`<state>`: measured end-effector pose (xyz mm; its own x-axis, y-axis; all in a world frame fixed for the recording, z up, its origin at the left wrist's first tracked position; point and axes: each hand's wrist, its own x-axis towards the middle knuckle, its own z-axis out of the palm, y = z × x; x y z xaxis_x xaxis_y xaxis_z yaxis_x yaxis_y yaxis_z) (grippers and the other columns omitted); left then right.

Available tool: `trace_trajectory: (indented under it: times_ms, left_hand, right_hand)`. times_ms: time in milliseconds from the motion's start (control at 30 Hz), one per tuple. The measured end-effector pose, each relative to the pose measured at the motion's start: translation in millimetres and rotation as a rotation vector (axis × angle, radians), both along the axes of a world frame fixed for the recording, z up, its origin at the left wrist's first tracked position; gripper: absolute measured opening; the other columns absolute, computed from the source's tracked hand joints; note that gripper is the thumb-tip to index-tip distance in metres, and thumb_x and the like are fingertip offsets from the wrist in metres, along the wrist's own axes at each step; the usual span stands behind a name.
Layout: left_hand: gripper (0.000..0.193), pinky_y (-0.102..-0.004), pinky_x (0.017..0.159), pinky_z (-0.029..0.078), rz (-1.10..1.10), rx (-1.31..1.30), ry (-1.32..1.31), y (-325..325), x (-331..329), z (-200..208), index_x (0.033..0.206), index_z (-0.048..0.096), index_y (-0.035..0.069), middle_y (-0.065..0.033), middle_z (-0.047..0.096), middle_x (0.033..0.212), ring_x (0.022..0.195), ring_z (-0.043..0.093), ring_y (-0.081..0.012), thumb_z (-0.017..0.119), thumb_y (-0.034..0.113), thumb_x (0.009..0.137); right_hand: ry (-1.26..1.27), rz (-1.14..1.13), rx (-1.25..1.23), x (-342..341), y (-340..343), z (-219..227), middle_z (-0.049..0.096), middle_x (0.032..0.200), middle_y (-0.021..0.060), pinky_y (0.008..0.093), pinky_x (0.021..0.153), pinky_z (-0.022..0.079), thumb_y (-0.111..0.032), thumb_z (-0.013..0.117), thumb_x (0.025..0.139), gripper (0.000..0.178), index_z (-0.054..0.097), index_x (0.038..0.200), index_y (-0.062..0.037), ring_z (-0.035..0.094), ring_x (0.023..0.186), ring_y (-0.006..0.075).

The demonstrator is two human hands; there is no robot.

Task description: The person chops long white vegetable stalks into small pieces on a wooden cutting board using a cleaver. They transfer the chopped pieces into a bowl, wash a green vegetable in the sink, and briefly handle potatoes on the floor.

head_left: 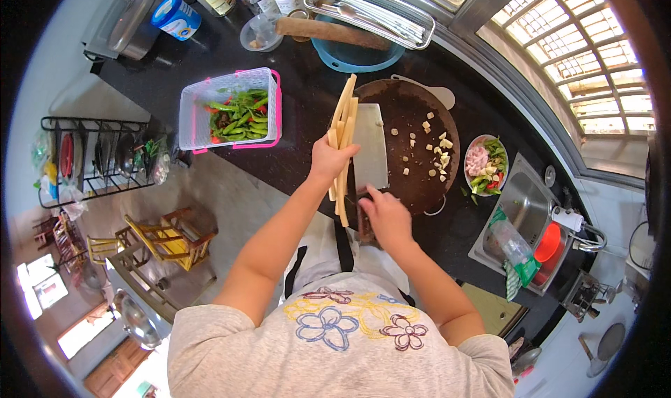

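Observation:
My left hand (331, 162) is closed around a bundle of long, pale yellow sticks (343, 129), which stand at a steep slant over the board's left edge. My right hand (388, 220) is at the near edge of the board, just right of the sticks' lower ends. Its fingers are curled, and what they hold is hard to make out. A dark, narrow strip shows between the hands. Beside the bundle is a flat, pale rectangular thing (372, 146); whether it is a dish or a broad blade I cannot tell. Small, pale chopped pieces (443, 159) lie scattered over the round brown cutting board (412, 101).
A pink-rimmed basket (187, 122) of green and red chillies stands left. Right of the board are a plate (469, 159) of pink pieces and vegetables and a steel sink (517, 188). A blue basin (346, 64) and a wire rack (381, 6) of utensils sit behind.

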<state>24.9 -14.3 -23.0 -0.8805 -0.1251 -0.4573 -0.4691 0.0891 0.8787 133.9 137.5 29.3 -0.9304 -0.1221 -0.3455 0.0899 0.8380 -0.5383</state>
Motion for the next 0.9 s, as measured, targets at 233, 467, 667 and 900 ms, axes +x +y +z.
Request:
trace_trajectory:
  times_ms: [233, 467, 667, 900]
  left_hand:
    - [0.037, -0.0284, 0.066, 0.052, 0.016, -0.043, 0.012, -12, 20, 6, 0.102, 0.065, -0.002, -0.0061, 0.068, 0.086, 0.072, 0.063, -0.0129, 0.081, 0.011, 0.071]
    - [0.033, -0.028, 0.058, 0.052, 0.211, -0.056, -0.073, -37, 40, 9, 0.095, 0.064, -0.001, -0.0039, 0.065, 0.078, 0.064, 0.06, -0.0115, 0.082, 0.013, 0.071]
    - [0.031, -0.0272, 0.057, 0.052, 0.322, -0.13, -0.136, -71, 55, 18, 0.09, 0.063, -0.002, -0.0052, 0.065, 0.076, 0.061, 0.061, -0.0122, 0.082, 0.013, 0.071]
    - [0.025, -0.0267, 0.056, 0.049, 0.394, -0.08, -0.13, -81, 59, 16, 0.089, 0.063, -0.001, -0.0053, 0.064, 0.076, 0.062, 0.06, -0.0131, 0.08, 0.008, 0.073]
  right_hand:
    - [0.703, 0.296, -0.03, -85, 15, -19, 0.05, 0.137, 0.0156, 0.0436, 0.108, 0.035, -0.016, 0.063, 0.087, 0.045, 0.054, 0.128, 0.0014, 0.045, 0.13, 0.0321]
    - [0.589, 0.184, 0.083, -86, 45, -96, 0.046, 0.14, 0.0182, 0.0443, 0.112, 0.031, -0.012, 0.06, 0.091, 0.042, 0.052, 0.128, 0.0044, 0.042, 0.133, 0.0321]
    - [0.636, 0.217, -0.172, -133, -4, -86, 0.055, 0.117, 0.0134, 0.0434, 0.094, 0.044, -0.001, 0.068, 0.078, 0.036, 0.062, 0.113, -0.0072, 0.053, 0.112, 0.0333]
    - [0.608, 0.262, -0.282, -164, -49, -119, 0.058, 0.092, 0.011, 0.0408, 0.078, 0.049, -0.004, 0.07, 0.075, 0.017, 0.064, 0.091, -0.0042, 0.057, 0.091, 0.0314]
